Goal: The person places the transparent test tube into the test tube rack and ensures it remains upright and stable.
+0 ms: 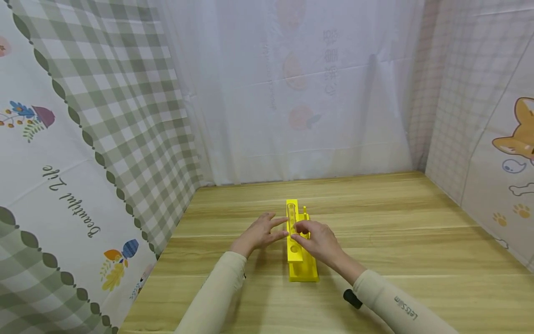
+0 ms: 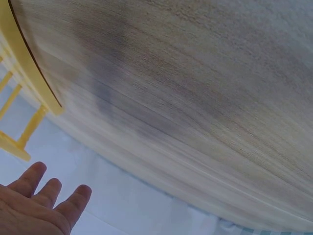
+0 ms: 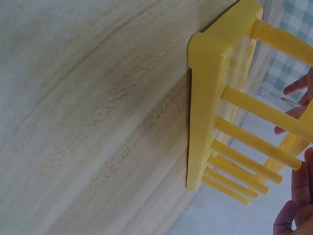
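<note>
A yellow test tube rack [image 1: 303,273] stands on the wooden table, with a row of pegs [image 3: 261,143] along its base. A clear test tube [image 1: 291,211] overlaps the rack's holed top bar in the head view. My right hand [image 1: 319,241] bends thumb and index finger together at the tube's lower part, pinching it. From the other side my left hand [image 1: 260,232] reaches in with fingers extended, fingertips right at the bar's left edge. The left wrist view shows three of its fingers [image 2: 73,208] straight and spread.
Wooden tabletop [image 1: 417,241] surrounds the rack. A small black cylindrical piece [image 1: 352,299] shows beside the right sleeve. A white curtain [image 1: 313,116] hangs behind the table, a green-checked cloth [image 1: 125,93] at the left and a printed cloth [image 1: 492,176] at the right.
</note>
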The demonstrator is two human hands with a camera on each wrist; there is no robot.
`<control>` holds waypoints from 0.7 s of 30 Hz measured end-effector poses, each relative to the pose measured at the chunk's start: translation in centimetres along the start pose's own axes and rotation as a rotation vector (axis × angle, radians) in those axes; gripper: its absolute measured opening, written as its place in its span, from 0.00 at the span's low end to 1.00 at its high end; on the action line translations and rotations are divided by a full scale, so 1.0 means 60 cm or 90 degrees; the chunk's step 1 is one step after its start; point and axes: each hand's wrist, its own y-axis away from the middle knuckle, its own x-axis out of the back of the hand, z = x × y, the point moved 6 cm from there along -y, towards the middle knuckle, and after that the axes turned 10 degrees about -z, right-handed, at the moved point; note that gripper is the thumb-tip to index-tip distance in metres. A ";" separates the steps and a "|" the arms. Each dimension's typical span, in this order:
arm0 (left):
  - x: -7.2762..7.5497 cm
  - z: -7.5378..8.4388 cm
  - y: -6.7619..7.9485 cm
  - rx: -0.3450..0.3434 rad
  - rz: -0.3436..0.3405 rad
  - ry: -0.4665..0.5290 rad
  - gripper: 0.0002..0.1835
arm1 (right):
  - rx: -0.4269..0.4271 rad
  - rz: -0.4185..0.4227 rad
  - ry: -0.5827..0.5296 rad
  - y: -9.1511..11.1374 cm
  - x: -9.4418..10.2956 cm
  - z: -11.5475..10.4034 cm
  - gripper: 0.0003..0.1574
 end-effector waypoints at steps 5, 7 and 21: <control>0.001 0.000 0.000 -0.006 0.001 0.004 0.31 | -0.003 -0.005 0.005 -0.001 0.001 0.004 0.16; 0.001 -0.001 0.001 -0.006 0.001 0.008 0.31 | -0.002 -0.006 0.010 -0.001 0.001 0.005 0.16; 0.002 -0.009 0.003 0.006 0.008 0.018 0.30 | 0.013 0.003 0.026 0.006 0.012 0.014 0.19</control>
